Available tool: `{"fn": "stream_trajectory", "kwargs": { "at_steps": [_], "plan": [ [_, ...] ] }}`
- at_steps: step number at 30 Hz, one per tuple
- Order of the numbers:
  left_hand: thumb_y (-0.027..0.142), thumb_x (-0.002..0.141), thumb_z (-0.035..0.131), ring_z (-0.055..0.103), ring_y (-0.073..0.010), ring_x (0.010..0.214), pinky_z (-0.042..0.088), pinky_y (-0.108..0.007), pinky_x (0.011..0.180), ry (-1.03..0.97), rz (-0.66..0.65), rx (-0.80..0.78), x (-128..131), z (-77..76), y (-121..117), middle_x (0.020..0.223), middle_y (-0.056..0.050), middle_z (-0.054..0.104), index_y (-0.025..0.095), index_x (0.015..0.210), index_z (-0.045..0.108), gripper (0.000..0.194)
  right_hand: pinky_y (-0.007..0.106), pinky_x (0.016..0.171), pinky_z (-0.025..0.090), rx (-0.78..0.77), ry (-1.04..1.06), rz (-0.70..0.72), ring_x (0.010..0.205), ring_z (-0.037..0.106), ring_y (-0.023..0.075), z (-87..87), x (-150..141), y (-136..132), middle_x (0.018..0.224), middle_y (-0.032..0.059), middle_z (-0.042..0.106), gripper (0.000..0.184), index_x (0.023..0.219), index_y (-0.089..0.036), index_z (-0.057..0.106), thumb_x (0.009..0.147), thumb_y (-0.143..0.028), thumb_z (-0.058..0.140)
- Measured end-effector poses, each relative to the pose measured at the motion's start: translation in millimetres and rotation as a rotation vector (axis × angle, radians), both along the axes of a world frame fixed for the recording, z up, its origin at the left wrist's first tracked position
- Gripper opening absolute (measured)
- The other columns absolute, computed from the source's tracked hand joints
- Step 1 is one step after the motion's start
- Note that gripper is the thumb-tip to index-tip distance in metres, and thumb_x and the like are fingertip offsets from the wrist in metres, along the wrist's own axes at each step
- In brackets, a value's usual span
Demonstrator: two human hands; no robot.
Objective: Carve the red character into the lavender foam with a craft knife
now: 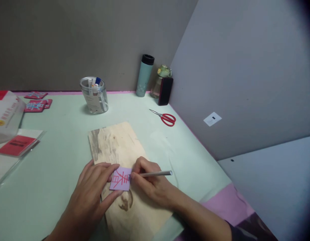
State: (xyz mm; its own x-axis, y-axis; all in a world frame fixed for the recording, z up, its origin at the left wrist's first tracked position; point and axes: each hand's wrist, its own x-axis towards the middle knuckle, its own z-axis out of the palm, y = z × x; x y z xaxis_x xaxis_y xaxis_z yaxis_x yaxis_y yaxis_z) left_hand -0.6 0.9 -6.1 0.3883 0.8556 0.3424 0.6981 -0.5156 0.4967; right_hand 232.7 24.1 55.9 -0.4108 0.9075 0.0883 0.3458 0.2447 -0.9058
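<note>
A small purple square [122, 187] with a red-drawn character lies on a wooden board [124, 142]. My left hand [94, 187] pins the square to the board, thumb on its near edge and fingers on its far left side. My right hand [151, 180] grips a slim silver pen-shaped tool [158, 173], its shaft slanting out to the right. The tool's tip meets the square's right edge, mostly hidden by my fingers, so I cannot tell whether it is a pen or a blade.
Red-handled scissors [168, 119] lie beyond the board. Behind stand a clear tub of markers [95, 100], a teal tumbler [144, 77], a green-lidded bottle [157, 85] and a phone [165, 91]. Decorated pink squares [35, 105] and a white bag [6, 113] sit left; a wall [235, 83] rises right.
</note>
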Motion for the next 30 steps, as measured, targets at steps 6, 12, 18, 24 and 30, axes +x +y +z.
{"fn": "stream_trajectory", "kwargs": {
  "at_steps": [6,12,18,24,30],
  "plan": [
    [0.05,0.099,0.061,0.06,-0.0313,0.121,0.027,-0.059,0.121,0.009,0.001,-0.001,1.7,0.3,-0.2,0.122,-0.008,0.066,0.026,0.142,0.048,0.052,0.03,0.063,0.034,-0.009,-0.019,0.019,0.065,0.042,0.0143,3.5,0.8,0.4,0.072,-0.0028,0.048,0.022,0.078,-0.023,0.045,0.098,-0.026,0.054],
    [0.051,0.099,0.061,0.059,-0.0314,0.122,0.025,-0.059,0.122,0.017,0.008,0.009,2.0,0.3,-1.6,0.123,-0.008,0.067,0.025,0.143,0.047,0.053,0.029,0.062,0.033,-0.021,-0.012,0.029,0.064,0.042,0.0139,1.3,1.4,1.2,0.071,-0.0031,0.048,0.022,0.078,-0.023,0.045,0.097,-0.026,0.055],
    [0.051,0.099,0.06,0.06,-0.0314,0.121,0.025,-0.059,0.122,0.018,0.02,0.015,3.1,0.5,-2.1,0.123,-0.008,0.067,0.024,0.142,0.048,0.052,0.027,0.06,0.032,-0.02,0.008,0.045,0.061,0.04,0.0124,-2.8,2.4,2.5,0.069,-0.0046,0.047,0.022,0.078,-0.022,0.046,0.096,-0.026,0.058],
    [0.052,0.1,0.058,0.06,-0.0316,0.12,0.026,-0.059,0.121,0.013,0.031,0.028,3.9,2.0,-2.6,0.12,-0.008,0.067,0.024,0.142,0.048,0.051,0.027,0.06,0.032,-0.033,0.012,0.047,0.061,0.039,0.0117,-2.2,1.9,3.3,0.068,-0.0052,0.046,0.021,0.078,-0.022,0.046,0.095,-0.026,0.058],
    [0.051,0.1,0.059,0.059,-0.0315,0.12,0.026,-0.06,0.12,0.025,0.025,0.025,3.2,0.7,-3.3,0.122,-0.008,0.066,0.025,0.143,0.046,0.052,0.026,0.06,0.032,-0.072,0.026,0.053,0.06,0.039,0.0115,-0.3,2.5,3.2,0.068,-0.0053,0.047,0.021,0.078,-0.021,0.047,0.094,-0.027,0.058]
  ]
}}
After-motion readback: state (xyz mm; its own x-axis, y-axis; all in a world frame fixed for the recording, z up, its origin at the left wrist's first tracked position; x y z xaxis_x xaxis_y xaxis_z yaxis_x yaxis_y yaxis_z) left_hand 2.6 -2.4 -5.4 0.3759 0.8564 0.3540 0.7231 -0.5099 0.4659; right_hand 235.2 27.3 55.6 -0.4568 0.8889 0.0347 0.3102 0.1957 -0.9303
